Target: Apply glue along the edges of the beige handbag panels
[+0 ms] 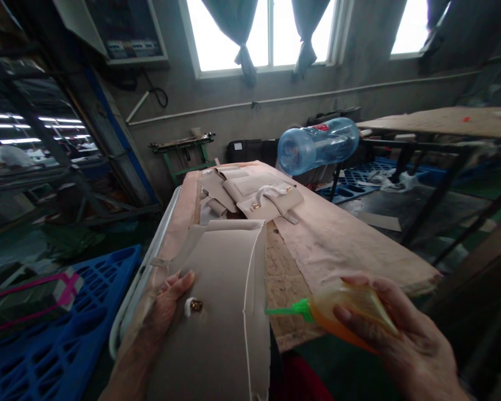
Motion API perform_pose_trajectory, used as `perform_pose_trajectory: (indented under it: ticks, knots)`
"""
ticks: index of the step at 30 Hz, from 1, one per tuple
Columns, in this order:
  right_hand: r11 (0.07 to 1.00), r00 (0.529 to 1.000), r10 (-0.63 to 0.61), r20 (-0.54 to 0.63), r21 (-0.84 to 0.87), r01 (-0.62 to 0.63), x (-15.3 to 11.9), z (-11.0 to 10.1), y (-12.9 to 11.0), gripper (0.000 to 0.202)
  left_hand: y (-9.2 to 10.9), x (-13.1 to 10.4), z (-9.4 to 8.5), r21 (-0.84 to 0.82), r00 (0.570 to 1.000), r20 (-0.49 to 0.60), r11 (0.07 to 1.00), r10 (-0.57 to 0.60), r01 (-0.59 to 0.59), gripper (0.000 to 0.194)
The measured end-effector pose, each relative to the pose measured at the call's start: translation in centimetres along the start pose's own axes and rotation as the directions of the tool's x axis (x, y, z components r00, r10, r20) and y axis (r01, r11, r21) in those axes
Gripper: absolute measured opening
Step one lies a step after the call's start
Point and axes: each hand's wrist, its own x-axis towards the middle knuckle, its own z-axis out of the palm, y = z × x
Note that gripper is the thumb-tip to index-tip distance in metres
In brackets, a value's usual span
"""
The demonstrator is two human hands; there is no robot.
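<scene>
A beige bag panel (221, 267) lies across the near end of the table, with a pale line along its right edge and a small brass fitting (196, 305) on its face. My left hand (167, 303) grips the panel's left side, thumb on top and most fingers hidden beneath. Wrapped in my right hand (401, 328) is a soft squeeze bottle (346, 312) of amber liquid. Its thin green nozzle (288, 309) points left, and the tip is at the panel's right edge; whether it touches, I cannot tell.
More beige bag pieces (263, 195) are heaped farther up the table (329, 234). A large blue water bottle (317, 146) lies on its side beyond the table's right edge. Blue plastic pallets (108, 284) sit low at left, one bearing a pink-strapped bundle (33, 301).
</scene>
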Motion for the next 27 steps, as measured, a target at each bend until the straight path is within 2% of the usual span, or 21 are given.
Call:
perform_pose_trajectory:
  ticks: [2, 5, 7, 9, 13, 18, 23, 27]
  knots:
    - [0.998, 0.998, 0.057, -0.037, 0.037, -0.056, -0.7, 0.0, -0.3, 0.031, 0.0, -0.1, 0.1, 0.012, 1.000, -0.004, 1.000, -0.010, 0.010, 0.034]
    - [0.984, 0.985, 0.153, -0.086, 0.111, -0.143, -2.0, 0.1, -0.6, 0.030, 0.0, -0.3, 0.4, -0.010, 0.999, -0.026, 0.999, 0.040, -0.040, 0.033]
    - [0.977, 0.980, 0.190, -0.063, 0.109, -0.182, -2.6, -0.1, -0.6, 0.032, 0.0, -0.3, 0.6, -0.029, 0.997, -0.034, 0.997, 0.068, -0.069, 0.034]
    - [0.973, 0.977, 0.211, -0.041, 0.100, -0.206, -2.7, -0.3, -0.4, 0.033, 0.0, -0.3, 0.5, -0.022, 0.999, -0.016, 0.999, 0.049, -0.049, 0.036]
    - [0.995, 0.998, 0.063, -0.028, 0.082, -0.061, -1.3, -0.5, 0.5, 0.032, 0.1, -0.2, 0.1, -0.001, 0.999, 0.036, 1.000, -0.007, 0.007, 0.040]
    - [0.997, 0.996, -0.061, -0.060, 0.039, 0.064, 0.3, -0.1, 1.0, 0.031, 0.1, -0.2, 0.0, -0.010, 0.998, 0.041, 0.999, 0.038, -0.038, 0.037]
    - [0.985, 0.985, -0.171, -0.035, 0.016, 0.171, -0.8, -0.6, 1.1, 0.024, 0.0, -0.2, 0.2, -0.044, 0.998, 0.054, 0.998, 0.042, -0.040, 0.036]
    - [0.967, 0.967, -0.255, -0.010, 0.018, 0.255, -1.9, -1.0, 1.2, 0.024, -0.1, -0.2, 0.3, -0.059, 0.998, 0.014, 0.996, 0.062, -0.061, 0.033]
